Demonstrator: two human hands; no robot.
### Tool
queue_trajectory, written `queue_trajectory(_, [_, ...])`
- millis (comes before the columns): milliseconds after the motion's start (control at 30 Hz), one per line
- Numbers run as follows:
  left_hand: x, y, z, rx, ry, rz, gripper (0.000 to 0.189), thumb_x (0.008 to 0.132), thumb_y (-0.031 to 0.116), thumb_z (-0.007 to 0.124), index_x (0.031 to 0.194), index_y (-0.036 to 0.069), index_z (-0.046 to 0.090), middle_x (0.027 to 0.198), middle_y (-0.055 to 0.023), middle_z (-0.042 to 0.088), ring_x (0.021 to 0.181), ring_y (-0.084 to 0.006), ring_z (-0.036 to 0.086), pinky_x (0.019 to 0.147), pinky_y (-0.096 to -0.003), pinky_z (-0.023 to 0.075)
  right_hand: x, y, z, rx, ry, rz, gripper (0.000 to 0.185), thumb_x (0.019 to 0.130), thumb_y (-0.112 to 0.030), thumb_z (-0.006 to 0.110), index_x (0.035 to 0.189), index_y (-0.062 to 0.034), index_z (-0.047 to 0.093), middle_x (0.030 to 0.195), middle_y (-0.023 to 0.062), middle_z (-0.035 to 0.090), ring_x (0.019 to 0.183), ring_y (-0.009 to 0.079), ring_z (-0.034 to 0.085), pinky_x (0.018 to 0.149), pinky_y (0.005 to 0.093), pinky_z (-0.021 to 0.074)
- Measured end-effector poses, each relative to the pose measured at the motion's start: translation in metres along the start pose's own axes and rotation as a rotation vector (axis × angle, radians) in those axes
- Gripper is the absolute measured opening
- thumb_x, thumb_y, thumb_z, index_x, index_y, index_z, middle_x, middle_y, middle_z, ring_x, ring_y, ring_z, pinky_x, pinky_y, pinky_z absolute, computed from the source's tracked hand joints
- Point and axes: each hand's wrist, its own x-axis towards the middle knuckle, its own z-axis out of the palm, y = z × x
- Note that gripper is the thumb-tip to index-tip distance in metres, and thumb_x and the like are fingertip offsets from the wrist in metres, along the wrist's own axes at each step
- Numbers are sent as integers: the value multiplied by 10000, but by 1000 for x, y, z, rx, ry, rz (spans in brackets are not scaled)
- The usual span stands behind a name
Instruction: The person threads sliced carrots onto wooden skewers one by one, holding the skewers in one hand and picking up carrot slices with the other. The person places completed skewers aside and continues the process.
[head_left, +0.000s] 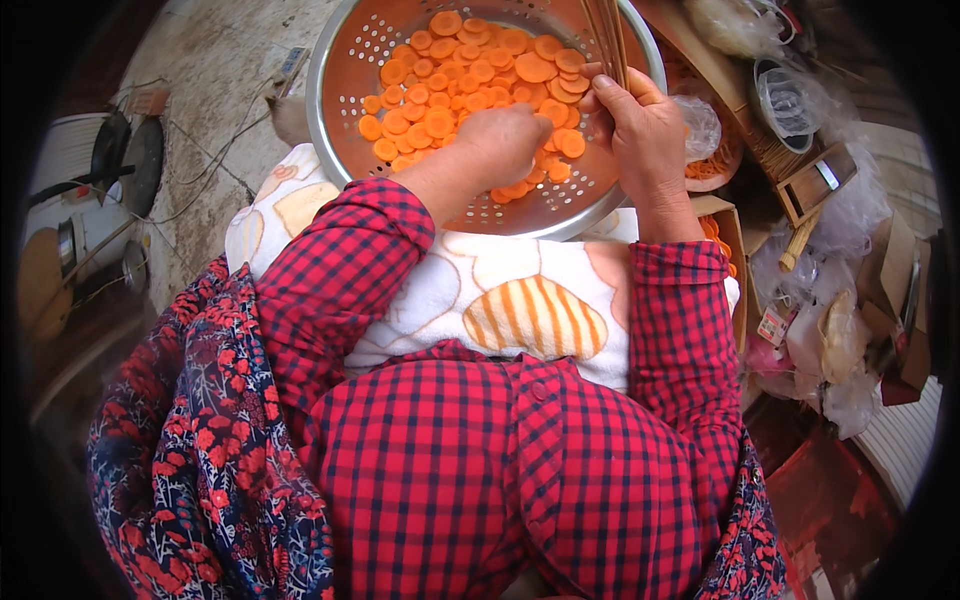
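Observation:
A metal colander with a wide rim lies before me, partly on a patterned white towel over my lap. Many round carrot slices are spread across its bottom. My left hand is over the slices with its fingers curled together; whether a slice is between them is hidden. On the right side of the colander, my right hand grips a bundle of thin brown sticks that points up past the top edge of the picture. Several slices lie close to the fingers of both hands.
Right of the colander are a bowl of shredded carrot, a cardboard box with carrot slices, a wooden slicer, a container and clear plastic bags. To the left, cords lie on the stained floor near a black round object.

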Motion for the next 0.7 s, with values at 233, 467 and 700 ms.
queue_trajectory(233, [10,-24,-40,-292,-33,-270,123,806,112,675,918,62,672,901,-96,719,829,-256,705,707,-375,560,-3,-3,0,10,-50,38,219,993,-187,588,1107,-31,691,762,-14,636,576,30,495,528,175,390])
queue_trajectory(467, [21,-77,-68,-1337,403,-249,150,917,95,672,1040,31,617,878,-78,700,734,-157,699,656,-289,587,-3,4,7,-229,-155,85,218,987,-170,588,1107,-11,676,737,-5,617,555,38,510,499,189,394])
queue_trajectory(700, [14,-90,-90,-1660,509,-183,181,922,79,644,1087,16,604,919,-89,703,738,-157,702,690,-320,615,-4,-4,16,-252,-171,61,196,922,-151,595,990,8,688,695,27,640,610,74,579,563,254,461])
